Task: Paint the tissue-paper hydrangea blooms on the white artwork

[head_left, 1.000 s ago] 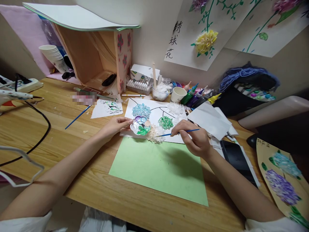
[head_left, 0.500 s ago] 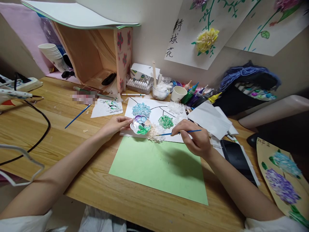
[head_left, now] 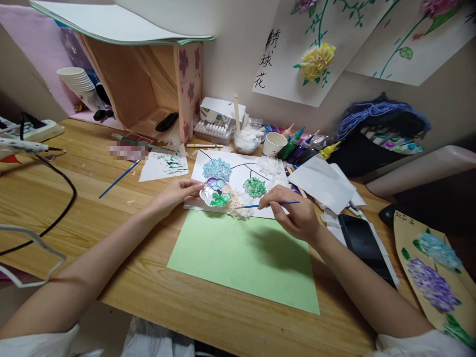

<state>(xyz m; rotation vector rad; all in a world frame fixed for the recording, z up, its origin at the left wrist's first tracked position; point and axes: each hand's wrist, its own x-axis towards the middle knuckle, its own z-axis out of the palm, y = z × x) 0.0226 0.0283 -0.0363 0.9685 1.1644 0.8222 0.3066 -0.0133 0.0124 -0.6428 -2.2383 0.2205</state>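
My left hand [head_left: 182,193] pinches the edge of a small flower-shaped palette [head_left: 215,192] with purple, blue and green paint. Between the fingers of my right hand [head_left: 292,210] is a thin blue paintbrush [head_left: 285,203], its tip over the cream paper flower [head_left: 238,204]. Under them lies a white sheet [head_left: 238,156] with drawn black branches, a blue flower [head_left: 217,169], a green flower [head_left: 255,187] and a white flower [head_left: 271,167]. A green sheet [head_left: 241,263] lies in front of it.
Behind the white sheet stand a paper cup [head_left: 274,144], a bowl of paper scraps [head_left: 248,140] and paint bottles [head_left: 293,145]. Another brush [head_left: 119,179] lies at the left near a paint-marked paper [head_left: 163,166]. A black phone-like object [head_left: 362,243] is at the right.
My right hand has shifted slightly left with the brush, whose tip stays near the cream flower. The palette in my left hand keeps almost the same place.
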